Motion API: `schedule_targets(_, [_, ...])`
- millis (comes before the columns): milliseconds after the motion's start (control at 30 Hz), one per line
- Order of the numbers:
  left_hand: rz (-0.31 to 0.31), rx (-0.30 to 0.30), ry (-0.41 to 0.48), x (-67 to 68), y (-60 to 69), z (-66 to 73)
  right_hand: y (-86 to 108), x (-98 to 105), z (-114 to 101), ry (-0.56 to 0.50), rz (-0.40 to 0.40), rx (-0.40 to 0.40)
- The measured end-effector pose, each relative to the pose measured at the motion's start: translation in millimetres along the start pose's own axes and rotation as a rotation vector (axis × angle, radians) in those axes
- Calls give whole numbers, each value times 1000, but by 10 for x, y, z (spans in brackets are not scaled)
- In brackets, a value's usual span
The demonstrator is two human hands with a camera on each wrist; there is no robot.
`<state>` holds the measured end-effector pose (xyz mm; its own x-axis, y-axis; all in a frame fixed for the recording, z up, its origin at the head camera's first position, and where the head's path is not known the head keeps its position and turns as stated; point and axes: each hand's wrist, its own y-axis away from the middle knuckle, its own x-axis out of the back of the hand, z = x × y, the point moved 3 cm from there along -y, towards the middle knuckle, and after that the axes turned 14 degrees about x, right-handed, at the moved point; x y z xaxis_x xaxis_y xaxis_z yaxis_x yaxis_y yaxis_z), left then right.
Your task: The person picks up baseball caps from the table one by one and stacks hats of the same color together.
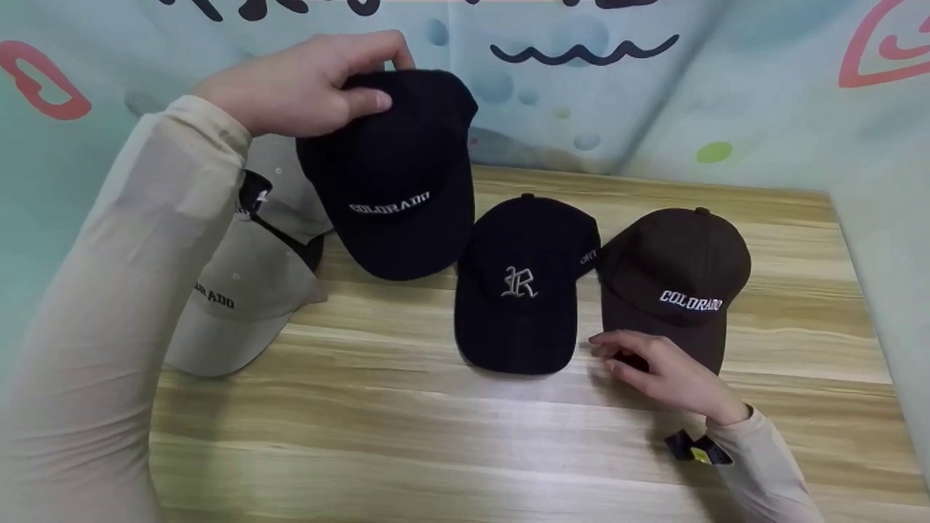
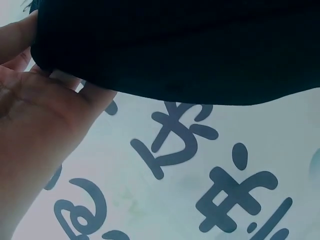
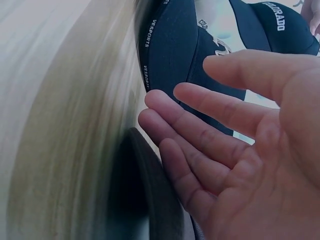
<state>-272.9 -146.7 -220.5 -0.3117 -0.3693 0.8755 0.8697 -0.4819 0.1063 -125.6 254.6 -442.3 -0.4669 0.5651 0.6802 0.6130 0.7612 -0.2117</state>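
Observation:
My left hand (image 1: pixel 312 83) pinches the crown of a black baseball cap (image 1: pixel 396 167) with white COLORADO lettering, held up above the table at the back left. In the left wrist view the dark cap (image 2: pixel 175 55) fills the top, with the left hand (image 2: pixel 45 110) at its edge. My right hand (image 1: pixel 665 370) hovers by the brim of a dark brown COLORADO cap (image 1: pixel 683 269), fingers relaxed and holding nothing. Between the hands lies a black cap (image 1: pixel 519 327) with a pale R emblem. The right wrist view shows the right hand (image 3: pixel 235 140) with fingers extended.
Beige caps (image 1: pixel 247 269) lie at the left, partly hidden behind my left sleeve. The wood-grain table (image 1: pixel 407 436) spreads below, and a patterned curtain (image 1: pixel 545 94) hangs behind it. A black strap with a yellow patch (image 1: pixel 699 454) sits at my right wrist.

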Motion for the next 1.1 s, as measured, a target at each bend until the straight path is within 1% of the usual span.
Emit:
schedule_targets(167, [-47, -19, 37, -79, 30, 64, 5, -19, 2, 4, 7, 18])
schedule_targets(433, [-105, -34, 98, -211, 99, 134, -12, -38, -9, 1, 5, 2])
schedule_targets(567, [-135, -63, 130, -289, 100, 204, -5, -51, -2, 10, 6, -11])
schedule_targets(733, [-172, -122, 131, -398, 54, 294, 10, -66, -5, 9, 8, -33])
schedule_targets(933, [-228, -209, 141, -537, -31, 440, 22, -61, -14, 15, 17, -28])
schedule_targets(1033, [-264, -237, 151, -620, -74, 520, 28, -60, -21, 11, 21, -24])
schedule_targets(1100, [-294, -238, 162, -680, -101, 559, 29, -61, -26, 6, 23, -19])
